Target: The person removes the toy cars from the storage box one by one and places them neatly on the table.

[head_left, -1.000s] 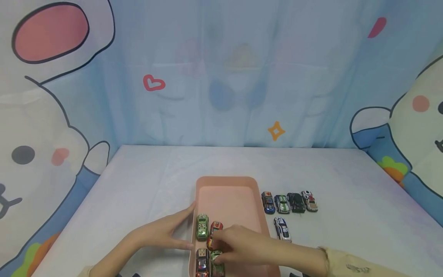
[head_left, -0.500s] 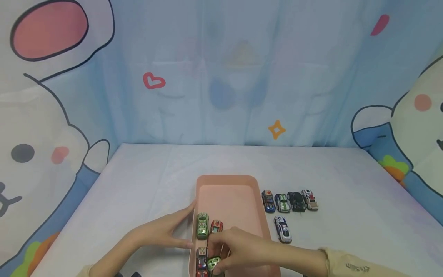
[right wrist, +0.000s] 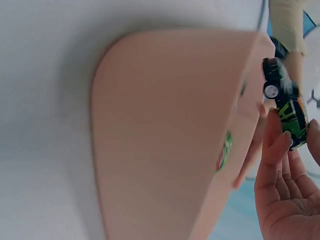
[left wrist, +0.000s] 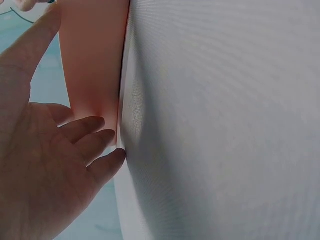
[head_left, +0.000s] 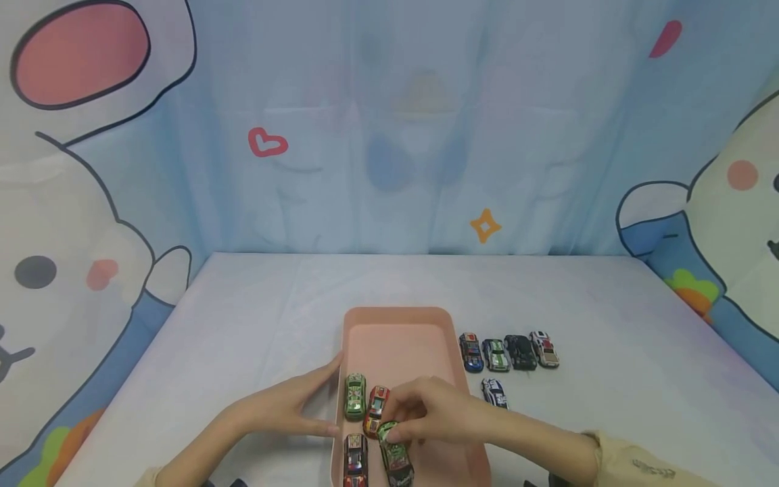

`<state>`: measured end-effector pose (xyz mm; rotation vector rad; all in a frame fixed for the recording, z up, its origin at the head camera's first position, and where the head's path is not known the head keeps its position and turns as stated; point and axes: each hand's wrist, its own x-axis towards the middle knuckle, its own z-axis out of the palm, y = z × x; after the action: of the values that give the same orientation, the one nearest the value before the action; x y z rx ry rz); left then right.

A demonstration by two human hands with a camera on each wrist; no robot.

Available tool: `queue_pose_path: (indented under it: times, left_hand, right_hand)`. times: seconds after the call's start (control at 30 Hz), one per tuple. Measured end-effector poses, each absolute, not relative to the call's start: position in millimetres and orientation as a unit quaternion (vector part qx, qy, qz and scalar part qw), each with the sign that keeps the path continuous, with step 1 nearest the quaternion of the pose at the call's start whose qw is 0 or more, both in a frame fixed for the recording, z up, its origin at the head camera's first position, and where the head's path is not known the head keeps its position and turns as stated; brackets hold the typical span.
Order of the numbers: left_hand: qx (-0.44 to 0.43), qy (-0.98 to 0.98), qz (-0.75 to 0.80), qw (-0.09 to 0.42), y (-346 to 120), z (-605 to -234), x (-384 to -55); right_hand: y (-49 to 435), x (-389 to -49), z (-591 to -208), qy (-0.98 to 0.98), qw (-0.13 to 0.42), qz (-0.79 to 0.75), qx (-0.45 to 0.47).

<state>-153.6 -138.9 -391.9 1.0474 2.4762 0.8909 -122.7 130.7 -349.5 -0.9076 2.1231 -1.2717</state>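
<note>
My right hand pinches a green-and-black toy car by its front end, over the pink tray. In the right wrist view the car is held between thumb and fingers, above the tray's rim. My left hand lies along the tray's left side with thumb and fingers spread; in the left wrist view its fingers touch the outer wall. Inside the tray, a green toy car and a black-and-orange one line the left edge, and a red one stands slightly tilted beside them.
Right of the tray stand a blue toy car, a green-and-white one, a black one and a white-and-red one in a row. A white-and-blue car is partly behind my right forearm.
My right hand has taken the green-and-black car from beside the black-and-orange one and moved it up and to the right. My left hand stays at the tray.
</note>
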Motion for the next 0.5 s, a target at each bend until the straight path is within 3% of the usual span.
queue_pose_path:
  times: [0.5]
  left_hand:
    - [0.359, 0.867, 0.306, 0.159, -139, -391, -154]
  right_hand:
    - [223, -146, -335, 0.829, 0.218, -0.46, -0.234]
